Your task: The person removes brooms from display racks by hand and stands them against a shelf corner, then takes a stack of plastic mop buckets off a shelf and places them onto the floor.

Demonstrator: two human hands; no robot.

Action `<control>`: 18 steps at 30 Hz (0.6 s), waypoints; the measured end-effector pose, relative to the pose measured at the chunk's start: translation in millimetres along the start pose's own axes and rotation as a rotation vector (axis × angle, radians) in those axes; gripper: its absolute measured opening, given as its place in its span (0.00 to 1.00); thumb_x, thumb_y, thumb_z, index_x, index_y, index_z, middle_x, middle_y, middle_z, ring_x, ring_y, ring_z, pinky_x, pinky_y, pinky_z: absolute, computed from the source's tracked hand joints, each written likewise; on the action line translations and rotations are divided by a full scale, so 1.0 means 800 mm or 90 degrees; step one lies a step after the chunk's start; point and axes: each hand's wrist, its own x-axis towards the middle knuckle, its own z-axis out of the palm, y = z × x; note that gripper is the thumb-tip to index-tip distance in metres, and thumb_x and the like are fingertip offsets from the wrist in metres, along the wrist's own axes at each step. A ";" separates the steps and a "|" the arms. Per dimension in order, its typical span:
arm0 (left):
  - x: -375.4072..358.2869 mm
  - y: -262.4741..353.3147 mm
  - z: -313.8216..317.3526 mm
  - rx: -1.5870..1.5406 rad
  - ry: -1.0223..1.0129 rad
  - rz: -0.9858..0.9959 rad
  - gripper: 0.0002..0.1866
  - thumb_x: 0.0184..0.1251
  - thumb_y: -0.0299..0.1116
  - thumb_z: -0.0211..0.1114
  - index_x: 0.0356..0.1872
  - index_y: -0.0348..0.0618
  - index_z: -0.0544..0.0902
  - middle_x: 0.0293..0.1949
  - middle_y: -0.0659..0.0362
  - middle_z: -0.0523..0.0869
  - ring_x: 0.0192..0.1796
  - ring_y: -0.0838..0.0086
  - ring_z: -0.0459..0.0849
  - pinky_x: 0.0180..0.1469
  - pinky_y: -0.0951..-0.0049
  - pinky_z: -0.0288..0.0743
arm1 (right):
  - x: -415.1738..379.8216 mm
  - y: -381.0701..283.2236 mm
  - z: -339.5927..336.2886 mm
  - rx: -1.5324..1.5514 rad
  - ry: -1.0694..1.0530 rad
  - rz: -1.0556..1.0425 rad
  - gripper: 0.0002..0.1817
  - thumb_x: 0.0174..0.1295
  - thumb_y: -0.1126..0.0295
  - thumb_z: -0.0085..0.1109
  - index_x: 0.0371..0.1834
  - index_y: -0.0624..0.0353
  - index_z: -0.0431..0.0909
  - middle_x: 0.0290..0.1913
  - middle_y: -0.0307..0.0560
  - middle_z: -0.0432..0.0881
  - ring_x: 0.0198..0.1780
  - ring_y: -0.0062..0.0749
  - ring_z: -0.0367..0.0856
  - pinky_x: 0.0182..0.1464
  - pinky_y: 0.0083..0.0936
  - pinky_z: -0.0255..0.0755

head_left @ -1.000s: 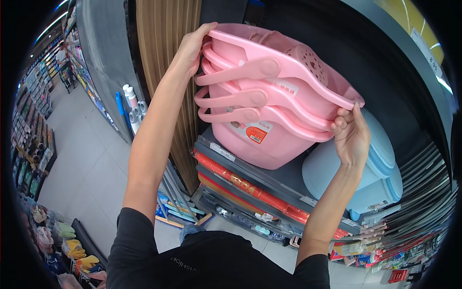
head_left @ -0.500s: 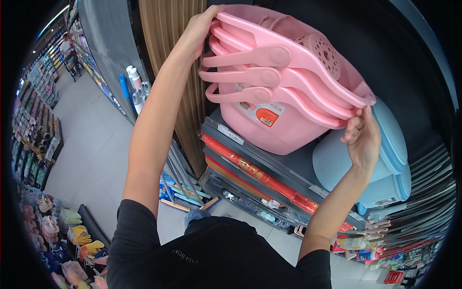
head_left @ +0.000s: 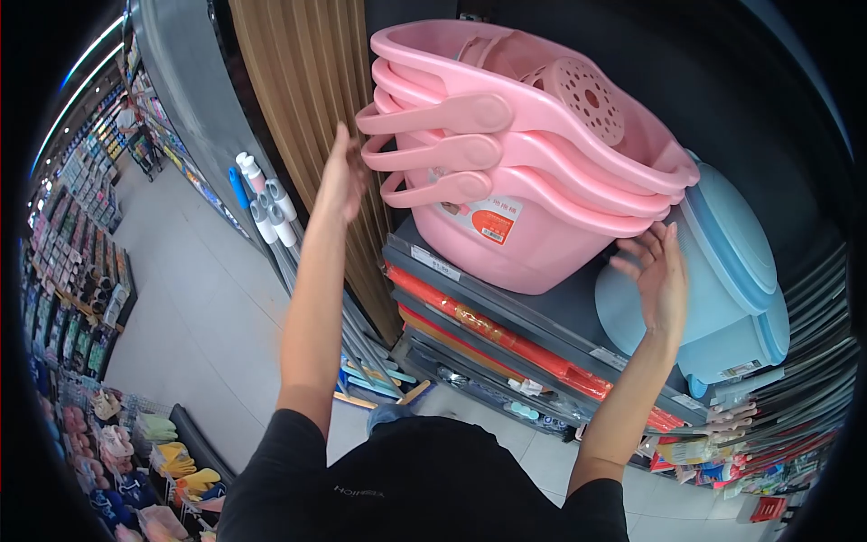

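Several pink mop buckets [head_left: 551, 244] stand nested on a dark shelf, their handles folded on the left side. The top one holds a perforated wringer basket [head_left: 587, 99]. My left hand [head_left: 341, 176] is left of the handles, apart from them, fingers stretched and somewhat blurred. Just below the right end of the bucket rims is my right hand [head_left: 657, 275], its fingers spread and slightly curled, with nothing in it. Behind that hand sit light blue buckets [head_left: 722, 244], one with a lid.
Red rolls [head_left: 488, 321] lie on the shelf below. Mop poles [head_left: 275, 217] lean left of the wooden slat panel [head_left: 302, 72]. Many dark poles [head_left: 804, 352] line the right side. A person [head_left: 131, 122] stands far down the aisle. Gloves [head_left: 176, 461] hang at lower left.
Both hands have let go of the pink buckets' rims. My left hand has moved down to beside the handles, and my right hand has dropped slightly. The view has shifted a little.
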 end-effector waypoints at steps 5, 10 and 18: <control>-0.028 -0.031 0.026 -0.226 -0.007 -0.061 0.40 0.71 0.63 0.37 0.66 0.35 0.59 0.59 0.48 0.70 0.60 0.58 0.75 0.54 0.54 0.75 | 0.024 0.028 -0.001 0.086 0.034 0.005 0.30 0.70 0.44 0.41 0.62 0.57 0.66 0.58 0.44 0.72 0.61 0.32 0.69 0.60 0.38 0.62; -0.013 -0.020 0.010 -0.384 -0.092 -0.027 0.36 0.74 0.56 0.38 0.64 0.30 0.60 0.57 0.44 0.73 0.62 0.56 0.73 0.64 0.51 0.67 | 0.031 0.035 0.007 0.134 0.045 -0.035 0.28 0.70 0.45 0.40 0.63 0.53 0.65 0.61 0.41 0.71 0.61 0.31 0.69 0.61 0.35 0.61; -0.007 0.027 0.036 -0.404 -0.058 0.069 0.36 0.73 0.56 0.39 0.67 0.31 0.57 0.67 0.44 0.64 0.70 0.56 0.62 0.72 0.57 0.53 | 0.044 0.037 -0.019 0.204 -0.069 0.014 0.25 0.71 0.48 0.42 0.56 0.60 0.69 0.46 0.46 0.80 0.42 0.32 0.82 0.40 0.29 0.78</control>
